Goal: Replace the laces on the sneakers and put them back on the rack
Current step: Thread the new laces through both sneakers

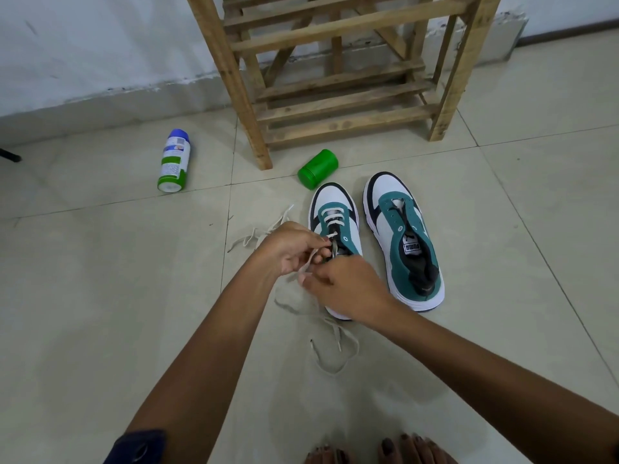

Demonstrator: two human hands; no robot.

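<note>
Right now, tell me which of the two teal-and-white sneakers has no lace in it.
The right-hand teal-and-white sneaker, its eyelets bare; the left-hand sneaker already shows white lace rows.

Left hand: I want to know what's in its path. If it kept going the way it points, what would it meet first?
The left hand, pinching the lace, points toward the half-laced sneaker; it would probably meet that first.

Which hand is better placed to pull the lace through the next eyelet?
Probably the left hand: it pinches the lace right at the sneaker, while the right hand sits nearer the heel.
</note>
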